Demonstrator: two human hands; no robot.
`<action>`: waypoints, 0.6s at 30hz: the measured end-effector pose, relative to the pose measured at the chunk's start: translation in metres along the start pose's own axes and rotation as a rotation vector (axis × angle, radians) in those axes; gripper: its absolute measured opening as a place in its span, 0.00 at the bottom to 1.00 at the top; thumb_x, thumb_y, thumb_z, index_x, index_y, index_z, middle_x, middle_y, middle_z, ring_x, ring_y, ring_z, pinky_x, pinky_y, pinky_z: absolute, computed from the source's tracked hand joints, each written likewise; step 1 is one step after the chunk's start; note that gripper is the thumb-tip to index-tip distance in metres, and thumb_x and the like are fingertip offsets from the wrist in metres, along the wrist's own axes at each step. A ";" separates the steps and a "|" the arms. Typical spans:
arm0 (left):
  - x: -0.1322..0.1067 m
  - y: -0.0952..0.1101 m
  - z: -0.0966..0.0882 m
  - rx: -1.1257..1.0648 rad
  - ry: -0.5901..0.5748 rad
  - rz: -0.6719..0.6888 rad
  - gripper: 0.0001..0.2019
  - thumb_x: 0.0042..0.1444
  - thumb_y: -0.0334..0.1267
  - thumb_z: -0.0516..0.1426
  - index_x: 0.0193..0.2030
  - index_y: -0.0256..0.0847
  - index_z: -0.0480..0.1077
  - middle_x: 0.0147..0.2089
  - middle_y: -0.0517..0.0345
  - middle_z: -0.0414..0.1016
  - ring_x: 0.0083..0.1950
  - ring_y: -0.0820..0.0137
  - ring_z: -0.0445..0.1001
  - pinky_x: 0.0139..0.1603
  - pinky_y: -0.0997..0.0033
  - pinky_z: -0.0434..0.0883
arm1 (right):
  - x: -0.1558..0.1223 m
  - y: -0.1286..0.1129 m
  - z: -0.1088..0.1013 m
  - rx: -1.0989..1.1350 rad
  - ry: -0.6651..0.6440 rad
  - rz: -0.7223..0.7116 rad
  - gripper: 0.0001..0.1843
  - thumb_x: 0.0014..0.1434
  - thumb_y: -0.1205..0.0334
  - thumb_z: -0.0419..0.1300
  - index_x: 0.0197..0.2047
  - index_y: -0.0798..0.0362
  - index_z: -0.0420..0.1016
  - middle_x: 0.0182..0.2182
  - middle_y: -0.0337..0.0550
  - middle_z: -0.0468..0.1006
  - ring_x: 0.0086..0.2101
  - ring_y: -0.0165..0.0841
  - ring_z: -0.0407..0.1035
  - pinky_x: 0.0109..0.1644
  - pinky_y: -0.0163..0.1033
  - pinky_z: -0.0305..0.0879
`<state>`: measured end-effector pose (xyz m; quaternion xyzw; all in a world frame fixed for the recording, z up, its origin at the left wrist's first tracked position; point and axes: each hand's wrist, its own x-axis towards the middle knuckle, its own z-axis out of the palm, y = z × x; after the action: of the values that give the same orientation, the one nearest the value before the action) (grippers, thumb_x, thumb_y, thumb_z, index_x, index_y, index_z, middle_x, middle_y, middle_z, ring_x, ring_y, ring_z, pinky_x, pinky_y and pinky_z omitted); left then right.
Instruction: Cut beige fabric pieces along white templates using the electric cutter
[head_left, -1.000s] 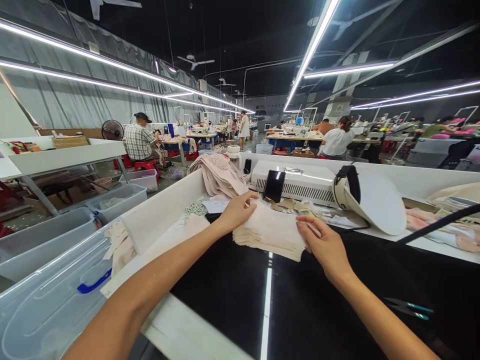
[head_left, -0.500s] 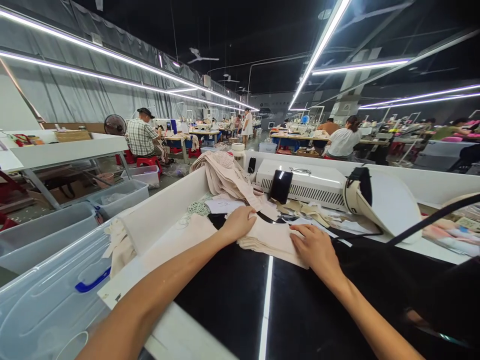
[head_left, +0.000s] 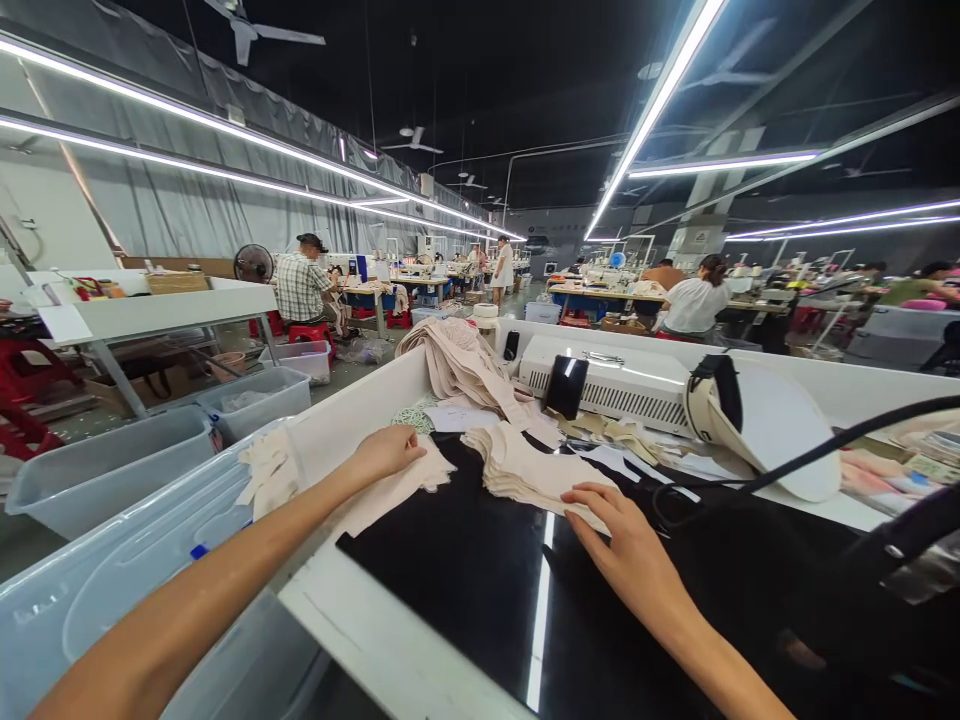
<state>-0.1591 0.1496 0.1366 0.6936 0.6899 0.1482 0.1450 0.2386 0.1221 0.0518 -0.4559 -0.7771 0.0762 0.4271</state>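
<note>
A stack of cream cut fabric pieces [head_left: 540, 465] lies on the glossy black tabletop [head_left: 465, 580], its layers fanned at the left end. My right hand [head_left: 626, 530] is at the stack's near right corner, fingers stretched out and apart, fingertips at the fabric edge. To the left, more cream fabric [head_left: 401, 485] lies across the white table edge. Over its far side is my left hand [head_left: 386, 453], fingers curled together with the tips at the cloth; they appear to pinch a fabric piece, though the grip is partly hidden.
Behind the stacks are a draped pile of beige fabric strips [head_left: 469, 370], a phone [head_left: 566, 387], a white vented machine [head_left: 637, 375] and paper scraps. A black cable [head_left: 810, 445] arches at the right. Plastic bins [head_left: 112, 460] stand at the left; several people sit at sewing tables beyond.
My left hand has moved left from the stack to the other cream fabric. My right hand has shifted slightly nearer, its fingers more spread. The view has turned slightly left.
</note>
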 end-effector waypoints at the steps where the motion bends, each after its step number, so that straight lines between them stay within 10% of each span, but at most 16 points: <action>1: -0.006 -0.009 0.000 0.004 -0.016 -0.016 0.14 0.77 0.48 0.68 0.54 0.38 0.80 0.53 0.52 0.84 0.52 0.61 0.84 0.59 0.52 0.83 | -0.005 -0.005 0.001 0.023 -0.018 -0.003 0.18 0.76 0.46 0.58 0.52 0.42 0.88 0.56 0.51 0.86 0.58 0.52 0.82 0.65 0.58 0.78; 18: -0.038 -0.017 0.011 -0.346 0.124 0.119 0.09 0.68 0.43 0.64 0.36 0.44 0.75 0.44 0.55 0.84 0.50 0.60 0.80 0.59 0.59 0.77 | -0.026 -0.061 0.008 0.290 -0.307 0.143 0.20 0.73 0.38 0.63 0.45 0.40 0.91 0.50 0.48 0.90 0.48 0.50 0.86 0.51 0.49 0.85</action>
<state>-0.1699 0.1117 0.1192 0.6874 0.6197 0.3153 0.2101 0.1992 0.0688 0.0623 -0.4267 -0.7796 0.2860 0.3584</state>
